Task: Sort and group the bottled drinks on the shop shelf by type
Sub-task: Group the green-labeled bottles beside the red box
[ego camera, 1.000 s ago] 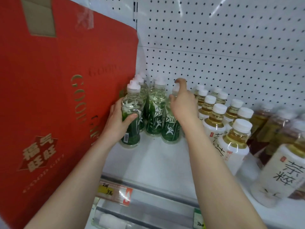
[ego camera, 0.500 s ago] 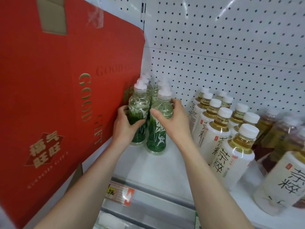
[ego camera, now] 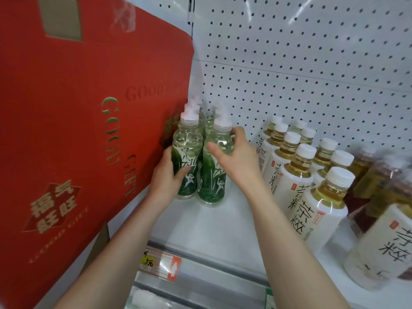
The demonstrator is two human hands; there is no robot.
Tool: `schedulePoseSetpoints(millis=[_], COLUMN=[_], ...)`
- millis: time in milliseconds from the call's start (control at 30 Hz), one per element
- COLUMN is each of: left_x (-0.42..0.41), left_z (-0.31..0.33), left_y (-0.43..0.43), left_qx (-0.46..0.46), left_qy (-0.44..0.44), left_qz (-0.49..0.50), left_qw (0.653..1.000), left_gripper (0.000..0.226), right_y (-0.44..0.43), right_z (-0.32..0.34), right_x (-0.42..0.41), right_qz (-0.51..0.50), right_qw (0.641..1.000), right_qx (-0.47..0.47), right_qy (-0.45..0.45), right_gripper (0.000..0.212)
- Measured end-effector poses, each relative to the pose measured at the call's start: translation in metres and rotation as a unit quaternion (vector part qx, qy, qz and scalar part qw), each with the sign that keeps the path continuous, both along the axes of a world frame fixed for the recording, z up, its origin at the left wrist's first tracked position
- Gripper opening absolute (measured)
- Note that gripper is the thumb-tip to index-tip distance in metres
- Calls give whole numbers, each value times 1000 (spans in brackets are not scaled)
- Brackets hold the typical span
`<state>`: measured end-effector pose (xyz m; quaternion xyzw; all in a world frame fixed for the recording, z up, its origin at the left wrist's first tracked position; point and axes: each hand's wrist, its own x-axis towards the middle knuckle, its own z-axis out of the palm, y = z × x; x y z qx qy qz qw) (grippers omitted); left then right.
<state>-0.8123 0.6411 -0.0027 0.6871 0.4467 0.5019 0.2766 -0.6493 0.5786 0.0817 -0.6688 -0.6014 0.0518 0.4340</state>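
While our left hand [ego camera: 165, 175] grips a green bottle [ego camera: 187, 141] beside the red box [ego camera: 89, 108] at the shelf's [ego camera: 200, 228] left end, our right hand [ego camera: 240, 159] clasps the next bottle [ego camera: 211, 186].

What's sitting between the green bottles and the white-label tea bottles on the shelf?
In the head view, only the right hand, gripping the right green bottle, and bare white shelf fill that gap up to the white-label tea bottles.
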Motion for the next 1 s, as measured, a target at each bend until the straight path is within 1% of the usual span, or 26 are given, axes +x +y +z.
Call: schedulePoseSetpoints(millis=[133, 267, 400, 467, 500, 567, 633, 700, 733, 767, 800, 833, 867, 933, 1000], left_x=[-1, -5, -6, -4, -1, 7, 18, 35, 46, 58, 70, 83, 95, 116, 129], left_z=[4, 6, 2, -1, -1, 0, 5, 9, 11, 14, 16, 19, 20, 21, 22], left_y=[1, 5, 4, -8, -20, -52, -87, -112, -123, -133, -144, -155, -164, -174, -177], left_qx=[16, 2, -8, 4, 19, 80, 137, 159, 149, 134, 121, 110, 99, 78, 72], left_qy=[28, 49, 65, 64, 57, 27, -10, -28, -35, -35, -26, -5, 19, 56, 85], left_qz=[5, -1, 9, 38, 57, 74, 43, -34, -78, -120, -154, -178, -197, -220, -216], left_qw=[999, 999, 998, 997, 997, 994, 990, 986, 985, 983, 980, 978, 975, 971, 970], left_gripper=[68, 70, 71, 71, 70, 67, 60, 53, 52, 53, 55, 59, 66, 80, 88], right_y=[12, 14, 9, -4, -16, -52, -97, -139, -157, -172, -185, -195, -204, -215, -217], right_z=[-2, -4, 0, 2, 4, 4, 2, -6, -11, -16, -20, -23, -25, -28, -30], right_x=[-15, -25, -27, -27, -27, -27, -21, -1, 16, 37, 59, 81, 102, 131, 144], right_qz=[-53, -83, -78, -69, -65, -55, -70, -138, -194, -252, -307, -354, -385, -385, -346], right_qw=[998, 995, 996, 995, 995, 992, 972, 927, 904, 887, 878, 876, 882, 909, 934], right_qx=[11, 6, -13, -28, -16, 61, 191, 323, 356, 362, 344, 309, 261, 161, 75], right_qy=[-16, -49, -46, -60, -72, -95, -117, -131, -138, -140, -133, -113, -82, -6, 48], right_gripper=[71, 76, 80, 79, 76, 65, 52, 41, 39, 39, 42, 48, 54, 66, 74])
